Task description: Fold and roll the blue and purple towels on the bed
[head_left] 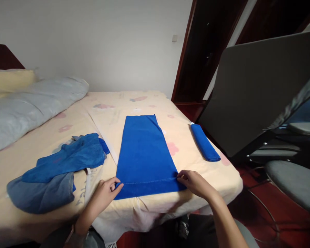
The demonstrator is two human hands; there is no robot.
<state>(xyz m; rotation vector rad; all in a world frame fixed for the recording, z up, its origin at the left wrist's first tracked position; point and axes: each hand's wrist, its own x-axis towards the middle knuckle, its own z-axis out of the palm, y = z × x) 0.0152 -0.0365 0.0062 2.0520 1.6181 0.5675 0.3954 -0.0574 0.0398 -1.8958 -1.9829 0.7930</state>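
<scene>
A blue towel point(146, 148) lies spread lengthwise on the bed, its near end folded over into a narrow band with a stitched edge. My left hand point(107, 191) pinches the left corner of that fold between thumb and fingers. At the right corner, my right hand point(193, 182) grips the fold the same way. To the right, a folded blue towel point(205, 143) forms a slim strip with a small white tag at its far end. A crumpled pile of blue and grey-blue cloths point(64, 162) lies to the left.
The bed point(113, 103) has a cream sheet with pink prints. A pale rolled quilt point(41, 100) and a yellow pillow point(12, 81) are at the left. Beyond the bed's right edge stand a dark grey panel point(258, 89) and a grey stool point(294, 182).
</scene>
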